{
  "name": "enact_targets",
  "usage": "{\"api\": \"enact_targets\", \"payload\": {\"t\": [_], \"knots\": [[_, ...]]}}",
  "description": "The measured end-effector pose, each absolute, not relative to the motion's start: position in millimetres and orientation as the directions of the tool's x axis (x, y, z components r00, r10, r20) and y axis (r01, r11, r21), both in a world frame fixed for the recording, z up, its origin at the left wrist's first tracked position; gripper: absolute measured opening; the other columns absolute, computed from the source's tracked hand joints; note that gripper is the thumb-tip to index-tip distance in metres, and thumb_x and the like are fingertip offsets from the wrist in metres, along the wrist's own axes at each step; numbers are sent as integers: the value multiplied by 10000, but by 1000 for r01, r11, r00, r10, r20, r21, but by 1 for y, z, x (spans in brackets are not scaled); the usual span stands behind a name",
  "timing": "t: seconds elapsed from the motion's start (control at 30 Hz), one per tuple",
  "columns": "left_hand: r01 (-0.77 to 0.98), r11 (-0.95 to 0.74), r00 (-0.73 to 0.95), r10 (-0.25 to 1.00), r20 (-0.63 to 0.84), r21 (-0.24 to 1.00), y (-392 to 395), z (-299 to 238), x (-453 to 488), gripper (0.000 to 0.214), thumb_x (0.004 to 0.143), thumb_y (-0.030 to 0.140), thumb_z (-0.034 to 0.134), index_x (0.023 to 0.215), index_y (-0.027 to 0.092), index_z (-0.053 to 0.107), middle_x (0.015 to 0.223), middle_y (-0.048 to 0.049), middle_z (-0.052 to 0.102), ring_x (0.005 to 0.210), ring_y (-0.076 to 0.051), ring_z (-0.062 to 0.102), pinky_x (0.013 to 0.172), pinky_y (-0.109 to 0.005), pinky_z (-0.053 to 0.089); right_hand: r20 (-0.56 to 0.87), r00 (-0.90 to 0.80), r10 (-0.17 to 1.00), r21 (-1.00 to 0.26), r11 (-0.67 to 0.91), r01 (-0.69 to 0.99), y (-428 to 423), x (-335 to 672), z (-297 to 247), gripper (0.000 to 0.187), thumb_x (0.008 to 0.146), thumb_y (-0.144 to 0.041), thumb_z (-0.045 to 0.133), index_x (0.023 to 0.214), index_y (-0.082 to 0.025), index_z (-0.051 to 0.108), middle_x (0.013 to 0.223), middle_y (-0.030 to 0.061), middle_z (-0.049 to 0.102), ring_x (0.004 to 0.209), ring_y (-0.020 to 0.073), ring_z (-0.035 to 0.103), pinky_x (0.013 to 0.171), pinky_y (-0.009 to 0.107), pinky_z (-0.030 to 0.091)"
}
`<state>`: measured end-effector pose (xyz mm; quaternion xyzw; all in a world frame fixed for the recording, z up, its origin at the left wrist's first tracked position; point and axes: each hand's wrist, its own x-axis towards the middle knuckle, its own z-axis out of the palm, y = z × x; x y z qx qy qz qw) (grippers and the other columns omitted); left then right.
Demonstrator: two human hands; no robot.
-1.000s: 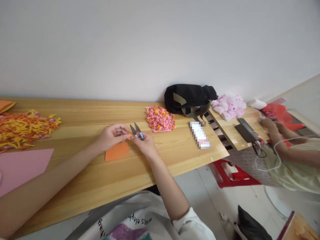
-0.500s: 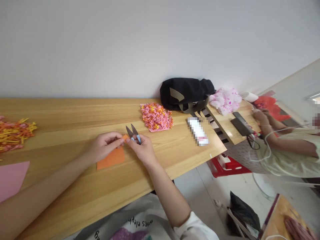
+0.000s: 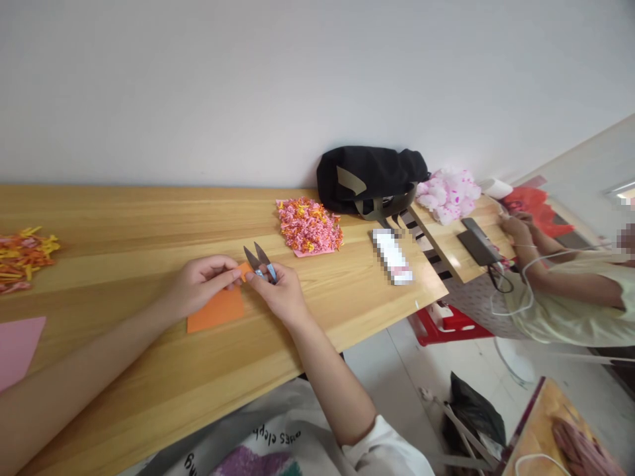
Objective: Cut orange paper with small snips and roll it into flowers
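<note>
A small piece of orange paper (image 3: 245, 268) is pinched between the fingertips of my left hand (image 3: 202, 283), which is closed. My right hand (image 3: 282, 295) is closed around small scissors (image 3: 260, 259), their blades spread in a V and pointing away from me. Its thumb and fingertips also meet the orange piece. Just below both hands, an orange paper sheet (image 3: 218, 311) lies flat on the wooden table (image 3: 149, 390), partly covered by my left hand. Beyond my right hand sits a heap of small pink, orange and yellow paper bits (image 3: 310, 225) on pink paper.
At the left lie a pile of yellow and orange strips (image 3: 27, 258) and a pink sheet (image 3: 18, 350). A black bag (image 3: 370, 178) rests against the wall, with a phone (image 3: 391, 256) nearer me. On the right, another person (image 3: 570, 284) works at a second table (image 3: 466, 264).
The whole view has shifted slightly, so the table's contents appear a little higher and further left. Both hands keep their hold on the orange paper and scissors.
</note>
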<state>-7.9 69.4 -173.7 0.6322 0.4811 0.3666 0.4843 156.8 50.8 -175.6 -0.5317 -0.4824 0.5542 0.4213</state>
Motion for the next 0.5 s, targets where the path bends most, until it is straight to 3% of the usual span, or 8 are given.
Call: {"api": "enact_targets", "payload": {"t": [0.5], "knots": [[207,-23,245,969,-29,978,70,-174,-8,248,710,423,664,633,188,648,603,-14,647,550,-125,559,549,-228,477,-185,-78,980,-982,-181,51,50,157,-172,339,662,-479,658,589,-205,472,546,-79,360,531,74,291,522,246,200]]}}
